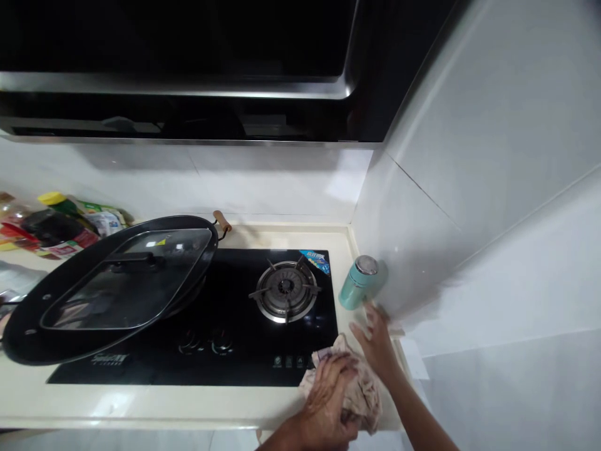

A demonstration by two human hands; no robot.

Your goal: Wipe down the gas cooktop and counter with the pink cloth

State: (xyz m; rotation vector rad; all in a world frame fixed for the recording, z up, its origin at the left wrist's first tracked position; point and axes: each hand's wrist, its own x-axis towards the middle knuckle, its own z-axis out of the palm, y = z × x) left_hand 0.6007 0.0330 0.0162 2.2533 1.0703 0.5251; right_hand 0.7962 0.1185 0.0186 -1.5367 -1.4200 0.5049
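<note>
My left hand [328,393] presses a crumpled pinkish cloth [364,394] onto the cream counter [188,404], at the front right corner of the black gas hob [235,351]. Just beyond the cloth, my right hand [375,341] is flat with its fingers spread, holding nothing. Its fingertips are close to a teal flask [357,283] with a metal cap. The flask stands against the white tiled wall [469,250], to the right of the hob.
A large black wok [28,341] under a glass lid [136,275] covers the left burner, and the right burner [286,291] is bare. Bottles and packets [56,222] crowd the back left. A dark extractor hood [188,69] hangs overhead.
</note>
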